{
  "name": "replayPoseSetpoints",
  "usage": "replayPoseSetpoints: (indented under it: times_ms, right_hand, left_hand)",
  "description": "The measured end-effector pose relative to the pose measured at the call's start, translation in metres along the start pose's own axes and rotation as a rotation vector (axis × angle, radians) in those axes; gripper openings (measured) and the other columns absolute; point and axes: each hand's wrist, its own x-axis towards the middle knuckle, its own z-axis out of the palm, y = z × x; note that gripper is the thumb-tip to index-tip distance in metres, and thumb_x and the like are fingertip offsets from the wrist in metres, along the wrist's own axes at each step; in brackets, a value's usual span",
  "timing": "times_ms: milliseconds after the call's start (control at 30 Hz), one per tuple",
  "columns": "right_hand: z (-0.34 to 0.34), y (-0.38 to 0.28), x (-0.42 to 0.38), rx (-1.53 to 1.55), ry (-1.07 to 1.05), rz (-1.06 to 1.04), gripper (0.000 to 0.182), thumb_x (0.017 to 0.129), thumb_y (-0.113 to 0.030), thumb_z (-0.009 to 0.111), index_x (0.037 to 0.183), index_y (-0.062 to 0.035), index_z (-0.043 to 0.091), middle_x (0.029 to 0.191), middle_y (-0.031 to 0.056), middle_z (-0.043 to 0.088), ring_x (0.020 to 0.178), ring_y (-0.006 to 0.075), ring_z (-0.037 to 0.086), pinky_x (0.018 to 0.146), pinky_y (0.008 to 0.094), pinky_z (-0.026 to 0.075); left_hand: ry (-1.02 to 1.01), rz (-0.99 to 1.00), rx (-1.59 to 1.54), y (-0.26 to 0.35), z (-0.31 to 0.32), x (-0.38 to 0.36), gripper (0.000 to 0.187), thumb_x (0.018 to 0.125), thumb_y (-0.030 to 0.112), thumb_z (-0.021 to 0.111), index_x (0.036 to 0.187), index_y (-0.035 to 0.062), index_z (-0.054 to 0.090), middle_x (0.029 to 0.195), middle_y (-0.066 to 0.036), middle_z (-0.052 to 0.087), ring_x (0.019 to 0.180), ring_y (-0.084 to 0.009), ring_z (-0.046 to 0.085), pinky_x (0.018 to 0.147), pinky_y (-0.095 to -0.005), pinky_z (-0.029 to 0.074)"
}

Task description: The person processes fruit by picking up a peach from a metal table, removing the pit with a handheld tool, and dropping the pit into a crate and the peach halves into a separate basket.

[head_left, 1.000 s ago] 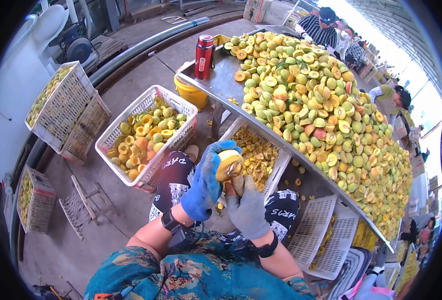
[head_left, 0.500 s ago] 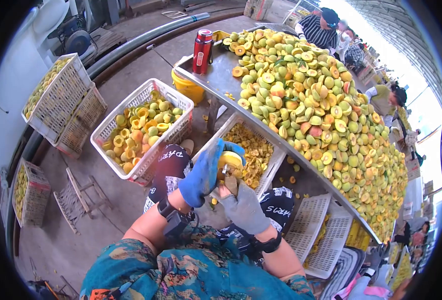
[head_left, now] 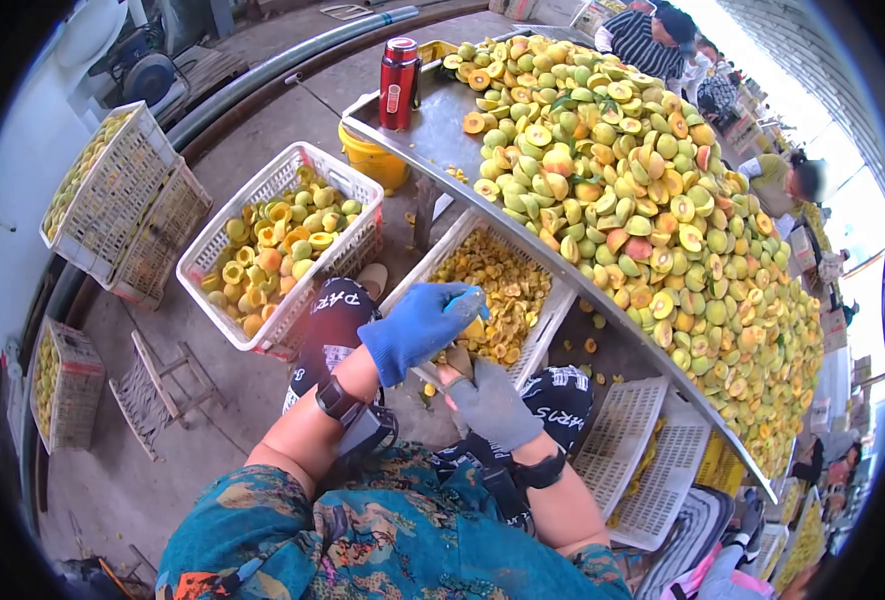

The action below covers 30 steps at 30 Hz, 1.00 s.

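Observation:
My left hand (head_left: 417, 332), in a blue glove, is closed around a yellow peach half (head_left: 476, 328); only a sliver of the fruit shows below the fingers. Just beneath it, my right hand (head_left: 495, 405), in a grey glove, is closed too. A small metal tool at its fingertips showed earlier and is now mostly hidden. Both hands are over the near side of a white crate (head_left: 554, 328) that holds yellow fruit scraps (head_left: 492, 285). To the left stands another white crate (head_left: 364, 238) with hollowed peach halves (head_left: 272, 250).
A metal table (head_left: 444, 140) carries a large heap of cut fruit (head_left: 622, 190) and a red flask (head_left: 399, 85). Below it are a yellow bucket (head_left: 374, 162) and tilted white crates (head_left: 617, 430). Stacked crates (head_left: 122, 200) and a wooden stool (head_left: 162, 390) stand left. People work beyond the table.
My left hand has turned over, so its back now covers the peach half that showed plainly before. My right hand stays nearly in place, and the metal tip has gone out of sight.

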Motion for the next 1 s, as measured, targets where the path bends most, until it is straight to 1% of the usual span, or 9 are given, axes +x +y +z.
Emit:
replayPoseSetpoints:
  times_ms: [100, 233, 400, 500, 700, 767, 833, 900, 1000]
  right_hand:
    - [-0.003, 0.014, 0.006, 0.237, -0.076, 0.065, 0.037, 0.094, -0.040, 0.056, 0.083, -0.0049, 0.056, 0.060, -0.0008, 0.050, 0.052, 0.0095, 0.044, 0.050, 0.0267, 0.037]
    - [-0.005, 0.034, 0.005, 0.878, -0.287, 0.197, 0.035, 0.093, -0.042, 0.058, 0.086, -0.0076, 0.054, 0.066, -0.0036, 0.044, 0.057, 0.0064, 0.041, 0.052, 0.0236, 0.033]
    - [-0.015, 0.051, 0.029, 0.093, 0.137, -0.114, 0.055, 0.091, -0.057, 0.056, 0.085, -0.0025, 0.063, 0.066, 0.0014, 0.054, 0.061, 0.0091, 0.048, 0.056, 0.0249, 0.038]
    - [-0.030, 0.052, 0.030, 0.291, 0.011, 0.042, 0.065, 0.089, -0.065, 0.052, 0.090, -0.0013, 0.065, 0.065, 0.0008, 0.053, 0.062, 0.0102, 0.049, 0.058, 0.0253, 0.038]
    - [-0.033, 0.056, 0.035, 0.545, -0.182, -0.165, 0.084, 0.086, -0.078, 0.038, 0.103, -0.0007, 0.066, 0.070, -0.0016, 0.053, 0.066, 0.0076, 0.048, 0.061, 0.0216, 0.037]
    - [-0.026, 0.053, 0.041, 0.715, 0.115, -0.034, 0.091, 0.082, -0.084, 0.031, 0.108, -0.0031, 0.064, 0.066, -0.0009, 0.053, 0.059, 0.0077, 0.048, 0.053, 0.0220, 0.039]
    - [-0.024, 0.059, 0.045, 0.825, 0.154, 0.024, 0.078, 0.086, -0.076, 0.043, 0.108, -0.0034, 0.062, 0.068, -0.0005, 0.055, 0.057, 0.0081, 0.049, 0.051, 0.0219, 0.040]
    - [-0.020, 0.056, 0.052, 0.534, 0.275, 0.025, 0.054, 0.091, -0.057, 0.058, 0.101, -0.0040, 0.062, 0.070, 0.0002, 0.058, 0.053, 0.0079, 0.050, 0.046, 0.0218, 0.038]
    - [-0.035, 0.043, 0.058, 0.571, 0.383, 0.115, 0.031, 0.088, -0.034, 0.067, 0.099, -0.0051, 0.062, 0.074, 0.0015, 0.063, 0.051, 0.0064, 0.052, 0.045, 0.0196, 0.039]
  left_hand:
    - [-0.092, -0.110, 0.101, 0.000, -0.002, 0.007, 0.046, 0.097, 0.040, 0.053, 0.103, -0.0049, 0.065, 0.091, -0.010, 0.067, 0.082, -0.0169, 0.063, 0.076, -0.0305, 0.051]
    - [-0.161, 0.000, -0.581, -0.011, 0.019, 0.007, 0.048, 0.099, 0.041, 0.048, 0.103, -0.0041, 0.064, 0.092, -0.013, 0.067, 0.082, -0.0209, 0.065, 0.075, -0.0309, 0.052]
    - [0.038, -0.174, -0.850, -0.026, 0.036, 0.021, 0.060, 0.098, 0.054, 0.043, 0.117, 0.0001, 0.057, 0.098, -0.011, 0.065, 0.088, -0.0195, 0.063, 0.080, -0.0311, 0.052]
    - [0.031, -0.284, -0.835, -0.034, 0.035, 0.022, 0.073, 0.091, 0.068, 0.041, 0.130, 0.0062, 0.050, 0.101, -0.008, 0.063, 0.084, -0.0180, 0.061, 0.077, -0.0315, 0.051]
    - [0.346, -0.157, -1.166, -0.052, 0.032, 0.031, 0.045, 0.101, 0.041, 0.045, 0.125, 0.0023, 0.051, 0.112, -0.013, 0.062, 0.103, -0.0253, 0.062, 0.092, -0.0404, 0.051]
    - [0.300, -0.264, -1.237, -0.040, 0.028, 0.022, 0.040, 0.102, 0.033, 0.045, 0.127, 0.0026, 0.049, 0.116, -0.011, 0.061, 0.105, -0.0242, 0.061, 0.092, -0.0437, 0.051]
    - [0.326, -0.122, -0.637, -0.013, 0.033, 0.010, 0.043, 0.100, 0.030, 0.051, 0.132, 0.0030, 0.045, 0.123, -0.011, 0.056, 0.108, -0.0211, 0.059, 0.095, -0.0399, 0.049]
    - [0.391, -0.084, -0.822, -0.039, 0.042, 0.018, 0.049, 0.097, 0.029, 0.056, 0.137, 0.0041, 0.040, 0.128, -0.010, 0.052, 0.110, -0.0181, 0.056, 0.097, -0.0334, 0.046]
    - [0.263, -0.098, -0.381, -0.047, 0.040, 0.017, 0.056, 0.098, 0.044, 0.051, 0.140, 0.0103, 0.035, 0.134, -0.012, 0.044, 0.118, -0.0172, 0.049, 0.095, -0.0288, 0.046]
